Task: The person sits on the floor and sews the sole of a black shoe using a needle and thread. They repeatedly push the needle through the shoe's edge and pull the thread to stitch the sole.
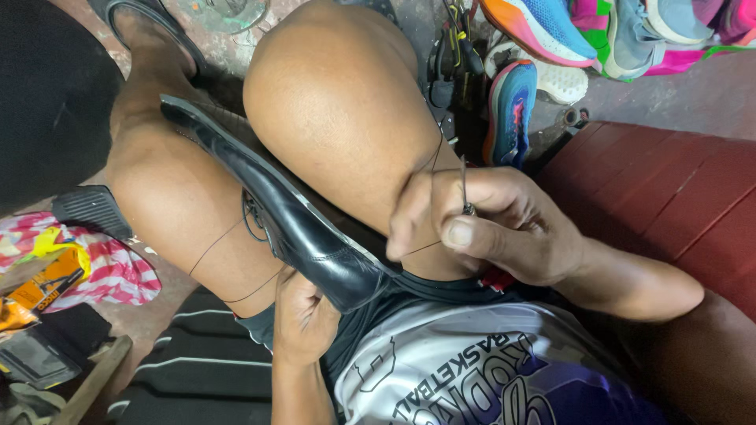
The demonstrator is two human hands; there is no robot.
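Stained grey concrete floor (669, 94), worn and dusty. Dark red wooden bench (669, 197) at right, slatted planks. Bright running shoes (551, 31) lined along the top edge, one blue sneaker (508, 110) nearer. Striped red-white cloth (110, 267) lower left, black ribbed mat (90, 208) beside it. Light dim, flat.
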